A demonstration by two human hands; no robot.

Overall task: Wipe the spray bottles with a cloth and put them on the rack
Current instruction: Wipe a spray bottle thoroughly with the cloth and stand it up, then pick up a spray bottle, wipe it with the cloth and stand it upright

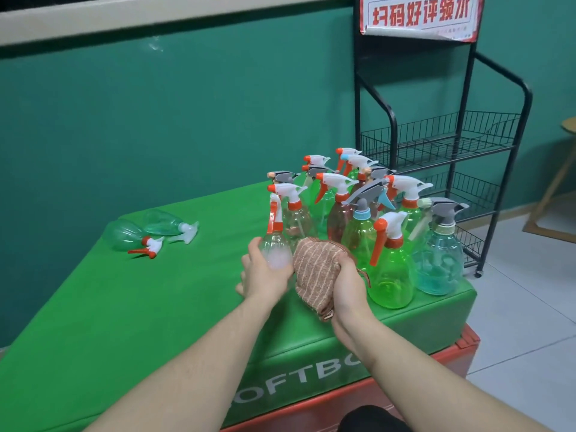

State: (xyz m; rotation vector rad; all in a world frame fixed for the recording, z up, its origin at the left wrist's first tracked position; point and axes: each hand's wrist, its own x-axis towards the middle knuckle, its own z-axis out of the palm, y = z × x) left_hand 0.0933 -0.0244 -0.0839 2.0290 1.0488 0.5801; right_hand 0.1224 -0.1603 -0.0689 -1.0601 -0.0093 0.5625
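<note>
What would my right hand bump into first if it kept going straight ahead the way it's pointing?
Most likely the cloth it grips meets the clear bottle held by your left hand; they look touching already. Just beyond stands the cluster of upright bottles, though depth is hard to judge.

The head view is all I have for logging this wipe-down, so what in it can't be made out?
- Clear bottle: its lower body is hidden by the left hand and the cloth.
- Back bottles: their bodies are hidden by the front bottles.
- Rack: its lower shelves are partly hidden by bottles.
- Sign: its top is cut off by the frame edge.
</note>
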